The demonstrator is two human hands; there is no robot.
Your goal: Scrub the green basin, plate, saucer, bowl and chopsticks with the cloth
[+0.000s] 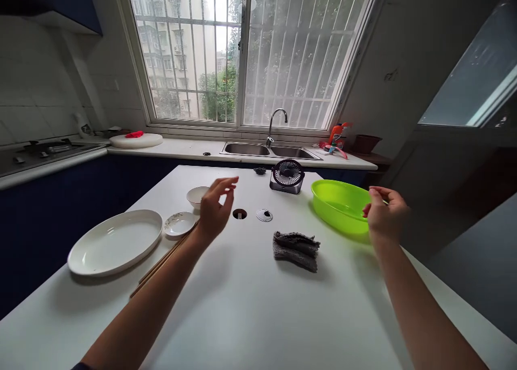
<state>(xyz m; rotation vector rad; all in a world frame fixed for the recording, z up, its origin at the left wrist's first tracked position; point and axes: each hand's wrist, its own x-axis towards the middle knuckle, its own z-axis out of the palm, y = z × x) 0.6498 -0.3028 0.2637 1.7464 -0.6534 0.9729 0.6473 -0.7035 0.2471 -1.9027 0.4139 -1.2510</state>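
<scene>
My left hand is raised over the table, its fingers curved and apart from the thumb, with nothing visible between them. It partly covers a small white bowl. A little patterned dish and wooden chopsticks lie beside my left forearm. A large white oval plate lies farther left. My right hand is in front of the right side of a lime-green basin. Its fingers are curled and the thumb meets the index finger; anything held there is hidden. A folded dark grey cloth lies between my hands.
A small black fan stands at the table's far side, near a dark scrubber. The tabletop has a round hole with a loose cover beside it. Beyond are a double sink and a counter under the window.
</scene>
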